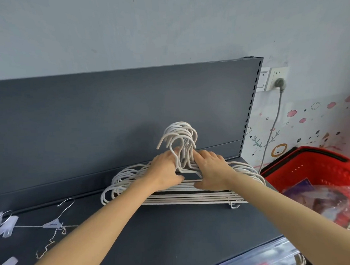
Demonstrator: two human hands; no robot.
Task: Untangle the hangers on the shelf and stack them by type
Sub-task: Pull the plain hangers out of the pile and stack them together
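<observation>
**Both hands on the white hanger pile, back right of shelf**

Fingers of the left hand (164, 168) are tucked in among the hook stems, thumb down on the top bars, gripping the pile. Right hand (211, 170) mirrors it: fingers (205, 155) bent over the necks from the other side, thumb on the bars, also gripping. One hook stem runs btwn the two hands. Both forearms cross the shelf front & cover parts of the pile.

The white hangers (192, 196) lie flat in a neat pile on the shelf (174, 241), shoulders fanned out L & R, straight bars lined up in front. Their hooks (180, 134) bunch together against the back panel (90, 119). Round, coated, matte white rod.

Shelf & panel: dark grey, smooth, w/ a slotted upright (251, 113) at the right edge.

Well apart on the left: a thin clip hanger (54, 223) w/ shiny metal hook, a crinkled thread or wire (45, 251) by it (can't tell which), & clear plastic clips (4, 224) at the frame edge.

Right of the shelf end: red plastic basket (320, 167), perforated wall, w/ a crinkly clear bag (335, 202) inside. On the wall behind: white socket (275, 74), grey plug (280, 83), cable hanging down, cartoon stickers (292, 113).
</observation>
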